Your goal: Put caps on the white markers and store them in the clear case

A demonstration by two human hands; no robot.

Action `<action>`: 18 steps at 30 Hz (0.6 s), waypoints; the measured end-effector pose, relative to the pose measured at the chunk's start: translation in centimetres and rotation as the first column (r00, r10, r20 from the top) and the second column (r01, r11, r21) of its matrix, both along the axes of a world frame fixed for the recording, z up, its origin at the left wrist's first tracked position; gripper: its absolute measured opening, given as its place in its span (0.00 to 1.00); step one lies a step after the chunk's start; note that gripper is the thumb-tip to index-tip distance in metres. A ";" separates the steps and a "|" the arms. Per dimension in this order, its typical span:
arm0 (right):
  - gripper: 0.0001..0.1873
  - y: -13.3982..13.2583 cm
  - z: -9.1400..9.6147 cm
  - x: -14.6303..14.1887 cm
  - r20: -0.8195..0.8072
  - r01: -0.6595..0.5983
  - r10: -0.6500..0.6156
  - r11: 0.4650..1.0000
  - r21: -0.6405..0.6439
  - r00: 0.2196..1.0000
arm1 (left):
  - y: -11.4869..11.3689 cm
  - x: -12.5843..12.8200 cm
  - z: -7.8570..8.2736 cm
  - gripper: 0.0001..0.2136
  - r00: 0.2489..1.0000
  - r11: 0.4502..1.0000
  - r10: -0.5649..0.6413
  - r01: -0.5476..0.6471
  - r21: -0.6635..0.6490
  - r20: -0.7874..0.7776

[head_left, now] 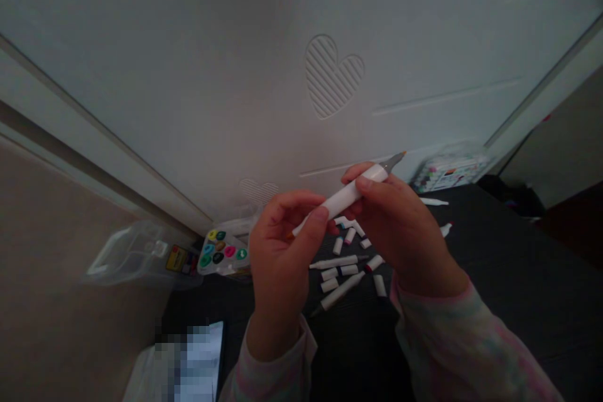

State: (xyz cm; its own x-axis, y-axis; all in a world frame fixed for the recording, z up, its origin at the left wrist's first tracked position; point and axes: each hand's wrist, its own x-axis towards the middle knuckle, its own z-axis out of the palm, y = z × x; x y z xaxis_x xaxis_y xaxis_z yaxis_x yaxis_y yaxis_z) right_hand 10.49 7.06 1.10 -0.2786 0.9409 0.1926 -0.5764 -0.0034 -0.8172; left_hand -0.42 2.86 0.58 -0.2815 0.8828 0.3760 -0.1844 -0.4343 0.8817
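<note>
Both my hands hold one white marker pen up in front of me. My left hand pinches its lower end between thumb and fingers. My right hand grips its upper part, just below the bare grey tip, which points up and to the right. Below the hands, on a dark surface, lie several white markers and loose caps.
A white panel with an embossed heart fills the background. A clear plastic case and a tray of coloured marker ends sit at the left. A box of markers stands at the back right. Papers lie at the bottom left.
</note>
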 end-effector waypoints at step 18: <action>0.06 0.0 0.0 -0.1 -0.008 0.008 -0.008 1.000 -0.022 1.000 | 0.0 -0.1 -0.2 0.04 1.000 1.000 -0.021 0.021 0.001 -0.015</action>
